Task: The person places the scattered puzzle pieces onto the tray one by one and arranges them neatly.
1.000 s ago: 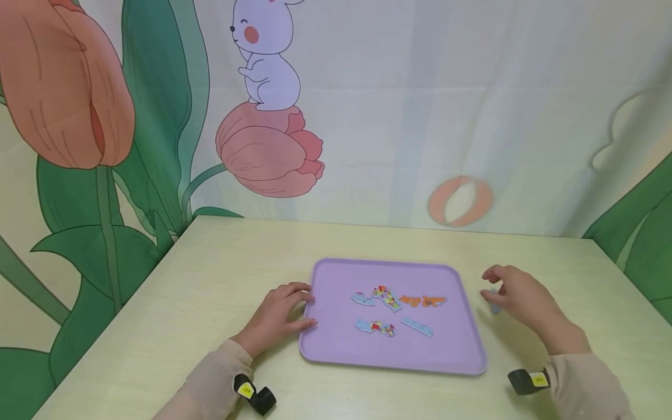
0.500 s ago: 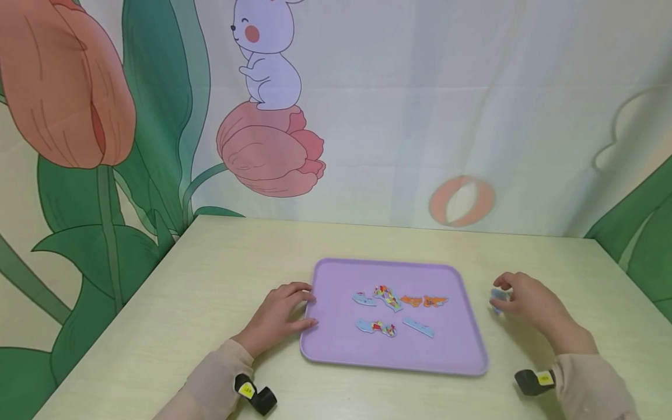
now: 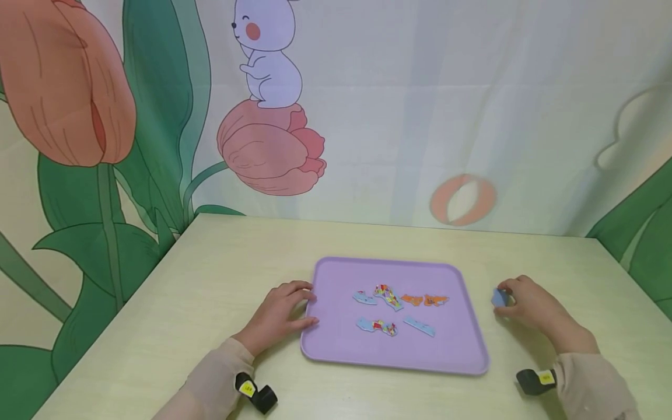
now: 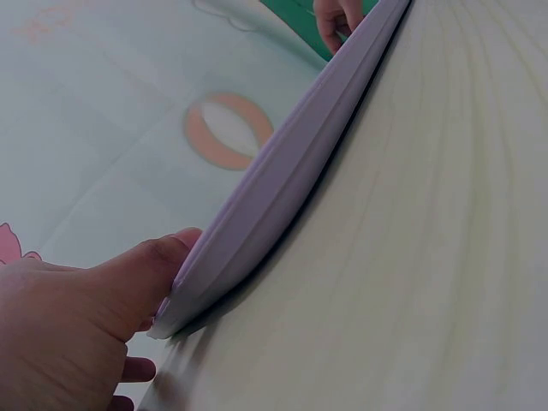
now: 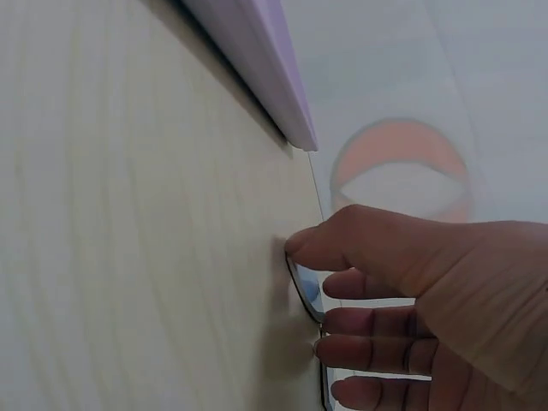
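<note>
In the head view, my left hand (image 3: 275, 317) rests at the left rim of a purple tray (image 3: 336, 350), thumb and fingertips touching the edge. The left wrist view shows the thumb over the rim (image 4: 282, 171). To the right of the tray, my right hand (image 3: 530, 304) pinches a light blue jigsaw piece (image 3: 499, 297) between thumb and fingers, close to the table. In the right wrist view the thumb meets one edge of this piece (image 5: 306, 285); the fingers hide much of the rest. A second dark edge shows below it, too covered to identify.
Several jigsaw pieces lie in the tray: an orange one (image 3: 436, 300), a multicoloured one (image 3: 387, 296), a blue strip (image 3: 419, 326) and a blue-and-red one (image 3: 377, 326) among them. A patterned curtain (image 3: 378, 116) hangs behind the pale wooden table (image 3: 252, 245).
My right hand has shifted slightly right, and its thumb and fingers have come together on the light blue jigsaw piece, which has turned a little. The left hand and tray stay put.
</note>
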Demonstrator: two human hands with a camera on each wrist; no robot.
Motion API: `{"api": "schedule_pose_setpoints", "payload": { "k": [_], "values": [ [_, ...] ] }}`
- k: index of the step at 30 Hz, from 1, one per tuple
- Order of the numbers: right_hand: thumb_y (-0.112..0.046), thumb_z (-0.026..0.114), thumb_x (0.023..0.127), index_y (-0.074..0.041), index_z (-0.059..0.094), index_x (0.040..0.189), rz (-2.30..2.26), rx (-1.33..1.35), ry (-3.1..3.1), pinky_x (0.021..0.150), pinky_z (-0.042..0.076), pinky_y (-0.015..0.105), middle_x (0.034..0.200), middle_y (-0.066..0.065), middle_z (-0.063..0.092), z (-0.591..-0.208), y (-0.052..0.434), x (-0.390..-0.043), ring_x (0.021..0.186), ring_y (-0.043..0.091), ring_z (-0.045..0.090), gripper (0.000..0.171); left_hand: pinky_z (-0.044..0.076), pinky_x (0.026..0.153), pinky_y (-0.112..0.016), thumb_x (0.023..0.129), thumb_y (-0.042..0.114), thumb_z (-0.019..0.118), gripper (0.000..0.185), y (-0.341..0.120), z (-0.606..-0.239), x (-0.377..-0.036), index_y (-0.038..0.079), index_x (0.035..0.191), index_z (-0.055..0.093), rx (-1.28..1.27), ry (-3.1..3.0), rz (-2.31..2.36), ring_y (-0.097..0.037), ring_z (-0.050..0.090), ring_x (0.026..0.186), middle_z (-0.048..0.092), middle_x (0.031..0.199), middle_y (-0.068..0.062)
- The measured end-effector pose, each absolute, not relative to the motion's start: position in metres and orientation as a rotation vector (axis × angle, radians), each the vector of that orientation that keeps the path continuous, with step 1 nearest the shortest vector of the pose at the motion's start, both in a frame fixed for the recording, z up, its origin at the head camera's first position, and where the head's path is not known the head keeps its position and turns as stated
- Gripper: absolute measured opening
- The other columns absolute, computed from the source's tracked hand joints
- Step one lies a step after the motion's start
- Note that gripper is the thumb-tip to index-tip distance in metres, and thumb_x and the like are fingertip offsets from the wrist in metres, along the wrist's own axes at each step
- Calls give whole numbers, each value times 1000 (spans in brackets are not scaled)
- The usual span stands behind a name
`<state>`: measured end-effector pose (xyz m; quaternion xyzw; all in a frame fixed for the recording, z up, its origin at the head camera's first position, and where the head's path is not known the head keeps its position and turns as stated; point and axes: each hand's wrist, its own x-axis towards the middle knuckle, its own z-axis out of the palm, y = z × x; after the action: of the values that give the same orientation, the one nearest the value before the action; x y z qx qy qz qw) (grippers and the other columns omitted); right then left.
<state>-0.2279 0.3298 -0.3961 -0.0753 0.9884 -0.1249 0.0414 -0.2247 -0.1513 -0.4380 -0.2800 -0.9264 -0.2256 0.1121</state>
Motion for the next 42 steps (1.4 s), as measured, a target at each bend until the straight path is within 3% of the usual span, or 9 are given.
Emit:
{"api": "schedule_pose_setpoints", "payload": {
  "k": [17,26,33,42],
  "values": [
    [-21,76,75,14,45,126,-394,-144,2994,79,50,52,107,34,51,-396,327,-229,87,34,56,69,43,98,-46,78,37,77,39,-151,-440,-226,14,107,67,-821,-2722,-649,-27,56,118,60,127,-5],
    [-18,73,75,13,53,118,-516,-351,3084,64,43,29,102,30,55,-385,317,-224,75,20,53,57,44,98,-46,78,37,77,39,-151,-438,-225,14,107,66,-824,-2724,-643,-28,56,118,60,127,-6],
    [-14,69,72,11,55,117,-571,-459,3115,59,41,25,99,24,54,-374,297,-218,73,18,53,53,44,97,-45,77,36,78,39,-151,-438,-224,14,106,67,-825,-2712,-650,-27,57,116,61,127,-5],
    [-11,74,73,8,57,116,-594,-563,3105,58,42,23,100,19,56,-369,272,-210,74,17,54,50,43,98,-46,78,37,77,39,-151,-438,-225,13,107,66,-820,-2731,-641,-28,56,118,60,128,-6]
  ]
}}
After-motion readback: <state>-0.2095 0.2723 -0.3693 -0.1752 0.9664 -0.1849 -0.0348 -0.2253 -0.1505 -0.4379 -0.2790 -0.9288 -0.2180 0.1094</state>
